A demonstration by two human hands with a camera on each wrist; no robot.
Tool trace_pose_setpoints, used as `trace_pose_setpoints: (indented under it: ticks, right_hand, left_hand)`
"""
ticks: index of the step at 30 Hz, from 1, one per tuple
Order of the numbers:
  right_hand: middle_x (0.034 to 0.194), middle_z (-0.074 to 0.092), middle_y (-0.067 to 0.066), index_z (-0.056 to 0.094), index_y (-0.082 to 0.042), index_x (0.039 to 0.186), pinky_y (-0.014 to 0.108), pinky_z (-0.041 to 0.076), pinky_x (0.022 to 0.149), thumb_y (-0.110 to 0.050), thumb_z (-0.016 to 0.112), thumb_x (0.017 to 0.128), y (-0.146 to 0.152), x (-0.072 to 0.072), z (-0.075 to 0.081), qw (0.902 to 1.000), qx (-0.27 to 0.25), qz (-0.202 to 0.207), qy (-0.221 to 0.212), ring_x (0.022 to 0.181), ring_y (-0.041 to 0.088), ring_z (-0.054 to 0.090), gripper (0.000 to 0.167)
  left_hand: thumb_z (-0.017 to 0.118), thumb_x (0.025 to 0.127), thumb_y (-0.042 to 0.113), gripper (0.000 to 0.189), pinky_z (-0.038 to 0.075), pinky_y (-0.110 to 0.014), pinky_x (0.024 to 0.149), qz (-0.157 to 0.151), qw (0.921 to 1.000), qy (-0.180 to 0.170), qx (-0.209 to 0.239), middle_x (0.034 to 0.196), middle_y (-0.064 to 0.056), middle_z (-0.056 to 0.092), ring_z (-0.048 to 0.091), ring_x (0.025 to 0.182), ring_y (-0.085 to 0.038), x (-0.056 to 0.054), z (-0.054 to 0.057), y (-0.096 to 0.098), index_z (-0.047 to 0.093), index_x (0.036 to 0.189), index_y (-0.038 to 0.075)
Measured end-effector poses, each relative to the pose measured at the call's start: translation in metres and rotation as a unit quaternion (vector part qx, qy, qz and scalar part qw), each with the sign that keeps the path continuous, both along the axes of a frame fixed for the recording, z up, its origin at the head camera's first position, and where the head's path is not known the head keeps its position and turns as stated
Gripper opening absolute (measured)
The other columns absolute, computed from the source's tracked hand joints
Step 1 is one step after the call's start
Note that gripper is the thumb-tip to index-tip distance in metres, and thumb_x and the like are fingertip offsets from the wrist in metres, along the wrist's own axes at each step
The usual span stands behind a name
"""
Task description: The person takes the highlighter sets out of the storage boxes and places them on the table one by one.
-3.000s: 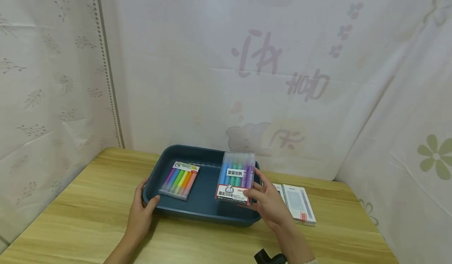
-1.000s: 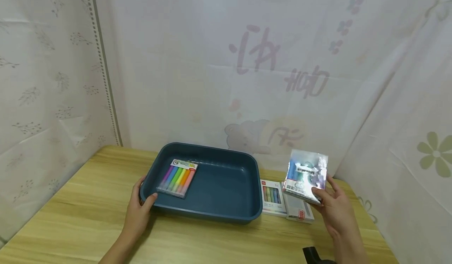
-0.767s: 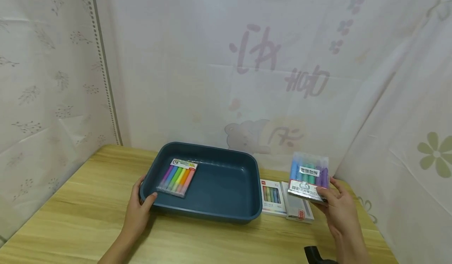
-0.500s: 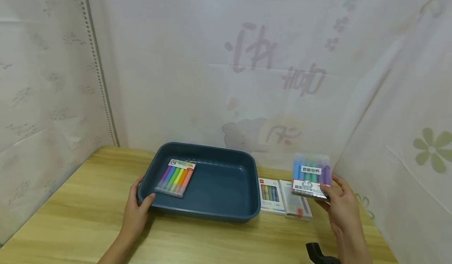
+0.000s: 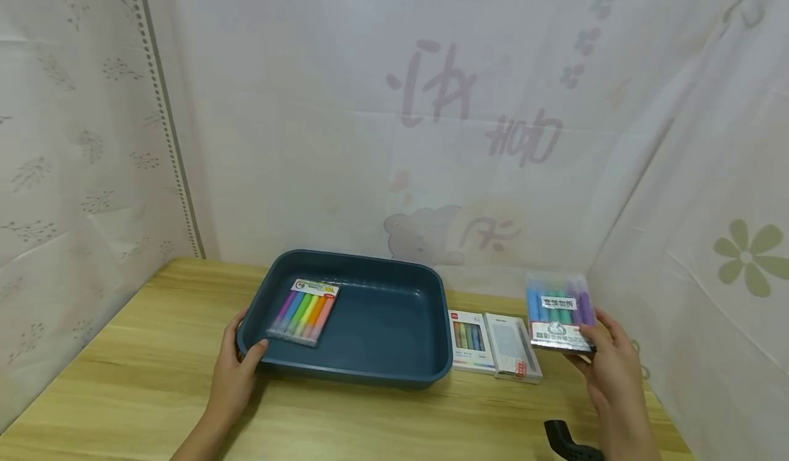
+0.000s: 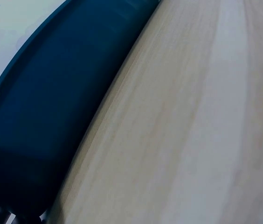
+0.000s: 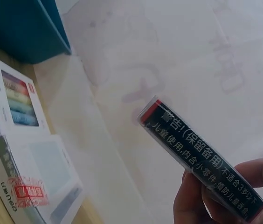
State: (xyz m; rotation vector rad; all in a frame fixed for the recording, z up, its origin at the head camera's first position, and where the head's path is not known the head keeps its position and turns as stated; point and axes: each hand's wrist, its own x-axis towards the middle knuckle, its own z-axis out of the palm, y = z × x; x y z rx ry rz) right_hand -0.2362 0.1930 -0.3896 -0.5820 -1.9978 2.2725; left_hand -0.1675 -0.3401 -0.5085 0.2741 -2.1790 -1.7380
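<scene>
My left hand (image 5: 233, 375) grips the dark blue tray (image 5: 388, 331) at its left front corner, thumb over the rim. In the left wrist view the tray's outer wall (image 6: 52, 93) fills the left side. A clear pack of highlighters (image 5: 305, 312) in rainbow colours lies inside the tray, at the left. My right hand (image 5: 616, 365) pinches a second highlighter pack (image 5: 559, 312), blue, green and purple, by its lower right corner. That pack is held up, right of the tray. The right wrist view shows its black printed end (image 7: 199, 161) between thumb and fingers.
Right of the tray, a white box with a window of coloured pens (image 5: 471, 341) lies beside another white box (image 5: 513, 348) with a red sticker. A black curved object (image 5: 570, 444) is near my right wrist. Patterned curtains (image 5: 308, 139) stand behind the wooden table (image 5: 345, 420).
My right hand has carried the blue, green and purple highlighter pack from over the tray's right side to the right, beyond the white boxes. The left hand keeps its grip on the tray.
</scene>
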Motion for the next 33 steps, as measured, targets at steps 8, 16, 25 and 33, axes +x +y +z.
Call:
trace_pose_setpoints:
  ticks: [8,16,25,33]
  right_hand:
    - [0.118,0.048,-0.011,0.016,-0.030,0.163,0.024,0.057,0.074,-0.024,0.047,0.107,0.013,-0.004,-0.011,0.9999,0.004,-0.007,-0.013,0.089,-0.003,0.063,0.065]
    - [0.111,0.051,-0.016,0.022,-0.035,0.161,0.024,0.056,0.072,-0.025,0.050,0.106,0.023,-0.006,-0.021,0.9991,0.021,-0.020,-0.030,0.086,-0.003,0.062,0.062]
    - [0.123,0.058,-0.018,0.023,-0.033,0.161,0.023,0.056,0.070,-0.024,0.049,0.106,0.032,-0.010,-0.031,0.9981,0.024,-0.034,-0.045,0.083,-0.004,0.062,0.061]
    - [0.093,0.056,-0.024,0.017,-0.027,0.163,0.023,0.056,0.074,-0.021,0.044,0.107,0.039,-0.011,-0.042,0.9940,0.075,-0.027,-0.075,0.081,-0.005,0.061,0.062]
  left_hand:
    - [0.055,0.103,0.018,0.066,0.040,0.000,0.084,-0.002,1.0000,0.001,-0.001,0.154,-0.023,0.040,0.046,0.106,0.015,0.000,0.000,0.000,0.023,0.160,0.014]
    - [0.055,0.103,0.016,0.065,0.042,-0.002,0.083,-0.003,0.9999,0.009,0.010,0.153,-0.023,0.040,0.047,0.106,0.014,0.000,-0.001,0.001,0.023,0.160,0.012]
    - [0.055,0.103,0.016,0.066,0.040,0.000,0.084,-0.001,1.0000,0.006,0.005,0.155,-0.023,0.038,0.045,0.107,0.016,0.000,-0.001,0.000,0.023,0.160,0.013]
    - [0.055,0.103,0.015,0.066,0.041,-0.001,0.084,-0.004,0.9999,0.009,0.008,0.153,-0.024,0.039,0.046,0.107,0.015,-0.001,-0.001,0.000,0.023,0.160,0.013]
